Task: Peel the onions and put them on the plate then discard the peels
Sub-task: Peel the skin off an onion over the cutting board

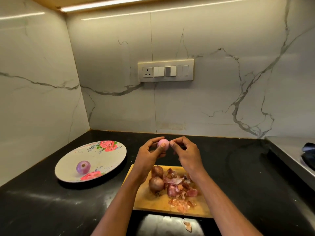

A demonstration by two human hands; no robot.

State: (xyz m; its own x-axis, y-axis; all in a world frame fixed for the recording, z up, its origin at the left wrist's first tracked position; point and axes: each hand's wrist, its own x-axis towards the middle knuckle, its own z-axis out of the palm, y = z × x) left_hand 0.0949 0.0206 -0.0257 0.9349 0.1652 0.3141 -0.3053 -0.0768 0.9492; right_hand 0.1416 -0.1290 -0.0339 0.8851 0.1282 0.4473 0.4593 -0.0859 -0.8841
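My left hand (150, 154) holds a small pink peeled onion (162, 143) above the black counter, thumb and fingers wrapped round it. My right hand (185, 150) pinches at the onion's right side with its fingertips; I cannot tell if a peel is between them. Below, a wooden cutting board (146, 200) carries two unpeeled brown onions (156, 183) and a heap of reddish peels (180, 189). To the left, a floral plate (102, 155) holds one peeled purple onion (83, 167).
One loose peel (188, 225) lies on the counter in front of the board. A steel surface with a dark object (308, 149) sits at the far right. Marble walls close the back and left; a switch panel (165, 71) is on the back wall.
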